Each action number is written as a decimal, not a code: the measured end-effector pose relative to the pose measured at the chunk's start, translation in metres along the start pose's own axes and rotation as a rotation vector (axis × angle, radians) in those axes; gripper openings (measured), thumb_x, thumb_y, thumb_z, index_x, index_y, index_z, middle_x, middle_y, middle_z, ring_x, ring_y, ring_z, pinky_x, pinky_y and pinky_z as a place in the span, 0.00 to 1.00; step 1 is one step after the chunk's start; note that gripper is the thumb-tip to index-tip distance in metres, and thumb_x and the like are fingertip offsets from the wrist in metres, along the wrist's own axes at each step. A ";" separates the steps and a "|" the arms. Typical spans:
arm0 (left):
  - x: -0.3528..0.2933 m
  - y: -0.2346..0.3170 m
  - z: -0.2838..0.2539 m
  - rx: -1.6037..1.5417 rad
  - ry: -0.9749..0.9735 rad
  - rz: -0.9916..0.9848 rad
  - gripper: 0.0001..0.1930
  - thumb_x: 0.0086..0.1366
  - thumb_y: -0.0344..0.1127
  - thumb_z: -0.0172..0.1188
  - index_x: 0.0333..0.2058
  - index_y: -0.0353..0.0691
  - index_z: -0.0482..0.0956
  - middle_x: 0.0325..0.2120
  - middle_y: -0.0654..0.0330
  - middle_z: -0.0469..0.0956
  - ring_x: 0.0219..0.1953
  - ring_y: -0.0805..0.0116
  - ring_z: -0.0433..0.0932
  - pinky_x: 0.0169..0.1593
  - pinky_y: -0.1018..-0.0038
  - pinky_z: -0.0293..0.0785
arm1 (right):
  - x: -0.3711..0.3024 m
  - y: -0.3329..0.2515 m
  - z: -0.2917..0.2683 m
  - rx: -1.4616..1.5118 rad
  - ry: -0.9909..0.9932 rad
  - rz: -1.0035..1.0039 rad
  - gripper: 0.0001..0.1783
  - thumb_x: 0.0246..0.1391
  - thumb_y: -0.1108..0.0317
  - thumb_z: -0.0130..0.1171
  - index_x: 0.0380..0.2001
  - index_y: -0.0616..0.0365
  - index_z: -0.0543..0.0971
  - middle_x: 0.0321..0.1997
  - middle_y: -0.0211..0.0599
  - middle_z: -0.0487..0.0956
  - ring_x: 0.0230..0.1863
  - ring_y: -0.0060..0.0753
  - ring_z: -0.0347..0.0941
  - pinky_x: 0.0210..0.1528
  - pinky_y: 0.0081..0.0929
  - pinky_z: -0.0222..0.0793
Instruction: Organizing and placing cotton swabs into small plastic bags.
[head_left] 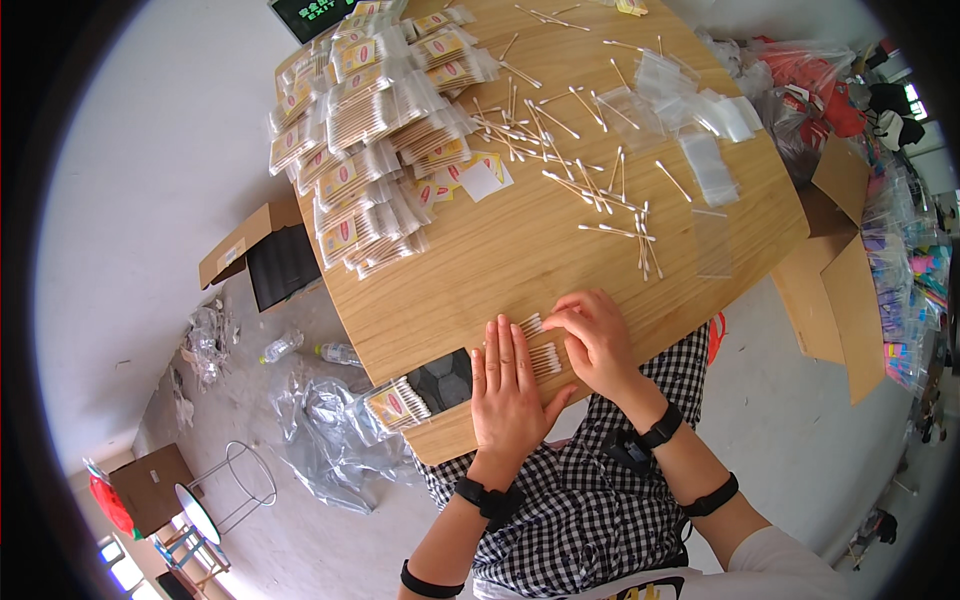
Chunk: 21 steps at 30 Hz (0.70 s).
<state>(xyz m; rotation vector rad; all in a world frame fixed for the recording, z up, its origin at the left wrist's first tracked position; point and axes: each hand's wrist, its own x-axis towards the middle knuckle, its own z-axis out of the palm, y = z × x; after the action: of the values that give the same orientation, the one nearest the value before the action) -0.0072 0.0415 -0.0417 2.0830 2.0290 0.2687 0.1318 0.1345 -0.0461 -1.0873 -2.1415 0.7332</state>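
Note:
My left hand (505, 395) lies flat over a row of cotton swabs (545, 358) near the table's front edge, fingers stretched out together. White swab tips stick out on its right side. Bent inward, the fingers of my right hand (597, 345) are at the upper tips of that row; whether a swab is pinched between them is hidden. Left of my left hand, a filled clear bag of swabs (398, 403) with a yellow card sits at the table edge, beside a dark grey patterned patch (442, 380).
Filled swab bags (360, 130) are heaped at the table's far left, next to loose cards (487, 180). Loose swabs (545, 135) are scattered across the far middle. Empty clear bags (708, 168) lie to the right. Open cardboard boxes (830, 285) flank the table.

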 end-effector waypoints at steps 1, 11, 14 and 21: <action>0.000 0.000 0.000 0.002 0.003 0.002 0.51 0.62 0.69 0.50 0.66 0.24 0.54 0.69 0.41 0.53 0.73 0.49 0.49 0.71 0.52 0.47 | 0.000 0.000 0.000 0.001 0.001 -0.001 0.16 0.41 0.83 0.57 0.34 0.52 0.79 0.39 0.32 0.74 0.40 0.38 0.70 0.43 0.35 0.69; 0.000 -0.001 0.000 -0.026 0.014 0.003 0.51 0.62 0.67 0.52 0.66 0.24 0.53 0.69 0.41 0.53 0.73 0.49 0.49 0.71 0.52 0.48 | 0.001 -0.001 0.001 -0.011 0.010 -0.004 0.15 0.43 0.82 0.57 0.35 0.51 0.80 0.39 0.31 0.74 0.40 0.38 0.70 0.43 0.35 0.69; -0.001 -0.001 0.000 -0.047 0.020 0.006 0.51 0.62 0.66 0.53 0.67 0.25 0.53 0.69 0.41 0.53 0.73 0.49 0.49 0.71 0.52 0.48 | 0.001 -0.001 0.000 -0.020 0.001 -0.006 0.16 0.43 0.82 0.57 0.35 0.51 0.80 0.39 0.31 0.74 0.40 0.38 0.70 0.44 0.35 0.69; -0.003 -0.002 0.002 -0.069 0.046 0.008 0.49 0.62 0.64 0.55 0.66 0.25 0.54 0.68 0.41 0.54 0.72 0.48 0.50 0.71 0.51 0.49 | 0.003 -0.002 0.001 0.017 0.025 0.000 0.12 0.46 0.81 0.59 0.34 0.52 0.78 0.38 0.33 0.75 0.41 0.39 0.71 0.44 0.36 0.68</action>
<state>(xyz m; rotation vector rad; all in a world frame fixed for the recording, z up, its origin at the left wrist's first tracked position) -0.0082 0.0388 -0.0439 2.0621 2.0081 0.3849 0.1290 0.1356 -0.0444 -1.0826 -2.1103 0.7330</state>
